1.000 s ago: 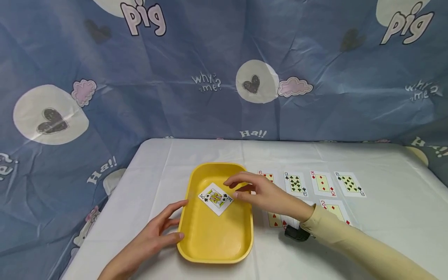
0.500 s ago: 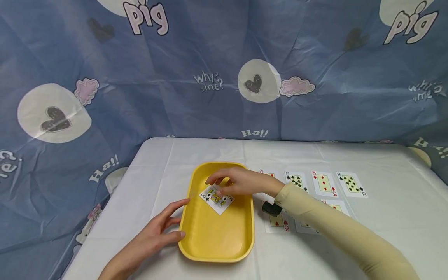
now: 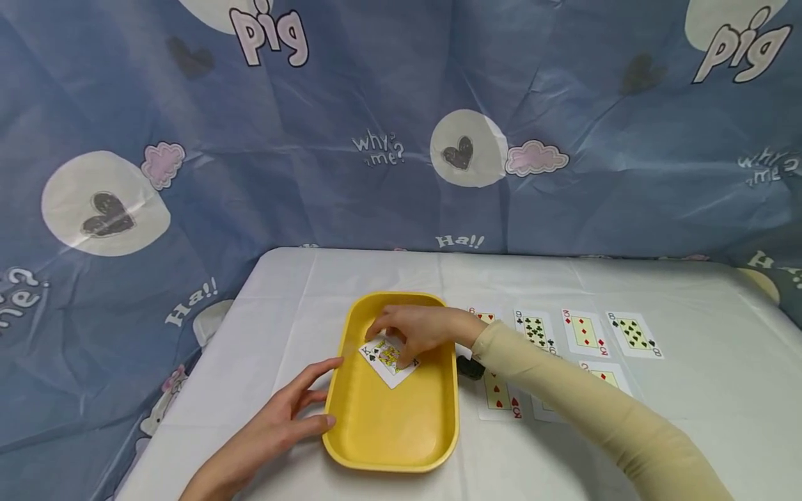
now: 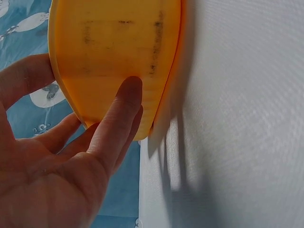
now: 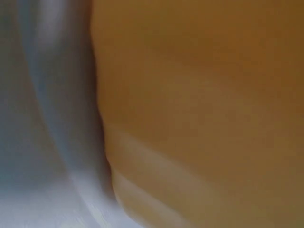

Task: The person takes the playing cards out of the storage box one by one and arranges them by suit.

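A king of spades playing card [image 3: 387, 374] lies face up on the floor of a yellow tray [image 3: 388, 438]. My right hand [image 3: 421, 328] reaches over the tray's right rim, and its curled fingers and thumb pinch the card from two sides, covering its upper and right parts. Outside the tray's left side is my left hand [image 3: 285, 410], its fingertips touching the rim. In the left wrist view the left thumb [image 4: 116, 118] presses the outer wall of the scuffed tray [image 4: 123, 42]. The blurred right wrist view is filled mostly by the tray's wall [image 5: 204, 104].
To the right of the tray, several face-up cards lie in rows on the white cloth, among them a nine of clubs [image 3: 535, 330], a three of diamonds [image 3: 585, 334] and an eight of spades [image 3: 635, 335]. My right sleeve [image 3: 583, 396] partly covers the nearer row. Behind hangs a blue printed curtain [image 3: 376, 195].
My right hand has moved left and down from the tray's right rim onto the king, and its fingers have closed in on it. The left hand stays at the tray.
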Motion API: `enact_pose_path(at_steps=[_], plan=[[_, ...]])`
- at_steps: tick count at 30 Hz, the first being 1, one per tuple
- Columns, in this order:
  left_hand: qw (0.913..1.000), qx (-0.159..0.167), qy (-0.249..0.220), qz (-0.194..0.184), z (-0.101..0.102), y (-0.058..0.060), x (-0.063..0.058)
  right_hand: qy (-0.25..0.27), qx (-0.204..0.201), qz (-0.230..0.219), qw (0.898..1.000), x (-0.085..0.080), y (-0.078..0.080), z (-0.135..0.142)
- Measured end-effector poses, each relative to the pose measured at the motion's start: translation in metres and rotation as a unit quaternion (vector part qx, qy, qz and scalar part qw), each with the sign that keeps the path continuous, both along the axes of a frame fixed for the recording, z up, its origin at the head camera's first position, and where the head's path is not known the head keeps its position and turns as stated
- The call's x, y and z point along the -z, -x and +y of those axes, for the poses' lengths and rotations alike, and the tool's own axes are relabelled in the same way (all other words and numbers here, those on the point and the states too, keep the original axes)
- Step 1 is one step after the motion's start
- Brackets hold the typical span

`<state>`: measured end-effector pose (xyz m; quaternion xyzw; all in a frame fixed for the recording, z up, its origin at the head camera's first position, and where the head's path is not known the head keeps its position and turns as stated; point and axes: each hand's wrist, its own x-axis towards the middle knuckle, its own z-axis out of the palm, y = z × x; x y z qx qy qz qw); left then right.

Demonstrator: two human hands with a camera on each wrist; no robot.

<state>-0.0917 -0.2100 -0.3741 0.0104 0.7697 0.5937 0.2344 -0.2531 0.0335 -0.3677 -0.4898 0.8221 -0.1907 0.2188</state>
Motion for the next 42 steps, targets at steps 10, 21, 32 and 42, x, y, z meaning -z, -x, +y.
enact_pose_path(at_steps=[10,21,32,42], plan=[[1.0,-0.001,0.0,0.003,0.0,-0.001,-0.003,-0.026,0.017,0.012,0.999,0.003,-0.007,-0.01],[0.9999,-0.007,0.008,-0.001,-0.001,-0.001,-0.004,0.079,0.007,0.039,0.996,0.006,-0.004,-0.006],[0.9999,0.006,0.006,0.01,-0.005,-0.003,-0.006,0.216,0.101,0.072,0.969,0.005,-0.005,-0.003],[1.0,0.006,-0.005,-0.003,-0.002,-0.001,-0.002,0.334,0.13,0.007,0.933,0.005,-0.003,0.007]])
